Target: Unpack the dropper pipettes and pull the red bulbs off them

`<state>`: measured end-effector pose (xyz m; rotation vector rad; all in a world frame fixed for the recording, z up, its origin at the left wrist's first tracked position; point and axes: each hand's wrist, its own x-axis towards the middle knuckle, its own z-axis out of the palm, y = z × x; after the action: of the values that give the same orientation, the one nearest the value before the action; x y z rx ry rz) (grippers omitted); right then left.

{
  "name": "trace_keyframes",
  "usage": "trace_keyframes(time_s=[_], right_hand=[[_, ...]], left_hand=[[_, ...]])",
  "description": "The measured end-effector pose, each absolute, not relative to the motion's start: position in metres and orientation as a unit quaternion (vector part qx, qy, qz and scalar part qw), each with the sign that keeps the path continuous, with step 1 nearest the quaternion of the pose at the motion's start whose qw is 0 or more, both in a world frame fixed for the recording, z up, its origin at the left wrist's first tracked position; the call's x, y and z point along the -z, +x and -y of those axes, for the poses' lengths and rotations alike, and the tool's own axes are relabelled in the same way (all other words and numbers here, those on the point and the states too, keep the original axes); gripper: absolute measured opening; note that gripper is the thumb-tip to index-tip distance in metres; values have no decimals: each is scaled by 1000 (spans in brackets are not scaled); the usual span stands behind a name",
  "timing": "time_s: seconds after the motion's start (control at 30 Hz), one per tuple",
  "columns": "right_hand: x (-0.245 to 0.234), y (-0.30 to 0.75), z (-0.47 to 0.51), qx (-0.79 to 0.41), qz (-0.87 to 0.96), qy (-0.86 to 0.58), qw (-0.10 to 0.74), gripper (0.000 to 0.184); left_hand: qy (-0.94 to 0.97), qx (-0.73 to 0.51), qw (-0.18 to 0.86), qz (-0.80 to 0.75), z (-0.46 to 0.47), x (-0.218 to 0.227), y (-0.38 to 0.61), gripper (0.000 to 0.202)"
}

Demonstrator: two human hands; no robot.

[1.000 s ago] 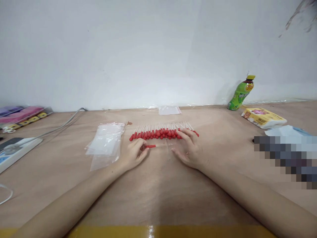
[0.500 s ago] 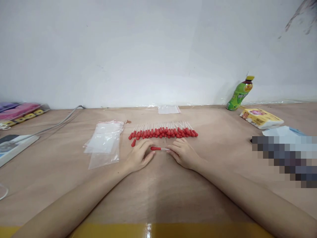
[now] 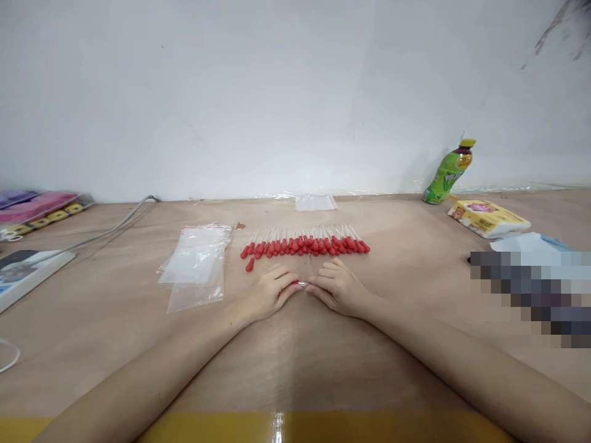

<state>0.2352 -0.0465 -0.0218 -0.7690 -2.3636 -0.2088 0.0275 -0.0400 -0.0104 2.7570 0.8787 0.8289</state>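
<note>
A row of several glass droppers with red rubber bulbs [image 3: 305, 245] lies across the middle of the brown table. One loose red bulb [image 3: 250, 265] sits just in front of the row's left end. My left hand [image 3: 270, 290] and my right hand [image 3: 338, 287] meet fingertip to fingertip in front of the row. Between them they pinch a single dropper [image 3: 301, 283], of which only a small clear bit shows. The fingers of both hands are closed around it.
A stack of small clear zip bags [image 3: 196, 264] lies left of my hands; another bag [image 3: 316, 202] lies by the wall. A green bottle [image 3: 449, 171], a yellow packet [image 3: 488, 218], a power strip [image 3: 28, 277] and a cable [image 3: 111, 229] sit at the sides.
The dropper, earlier held out with its red bulb showing, is now drawn between my closing hands. A red bulb has come to lie loose at the row's left end.
</note>
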Motion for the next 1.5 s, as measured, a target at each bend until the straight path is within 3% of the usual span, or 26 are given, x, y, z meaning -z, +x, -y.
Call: trace_keyframes(time_s=[0.6,1.17,1.5], right_hand=[[15,236,50,101,912,-201,344,20],[14,240,56,200,912,-181,311,17],[15,240,55,194,899,-146,363,16]], left_hand=[[938,-169,67,-294,44,1,27,23],[938,-192,124,-261,47,-1,22,24],[938,-183,146,-257,48,-2,18,24]])
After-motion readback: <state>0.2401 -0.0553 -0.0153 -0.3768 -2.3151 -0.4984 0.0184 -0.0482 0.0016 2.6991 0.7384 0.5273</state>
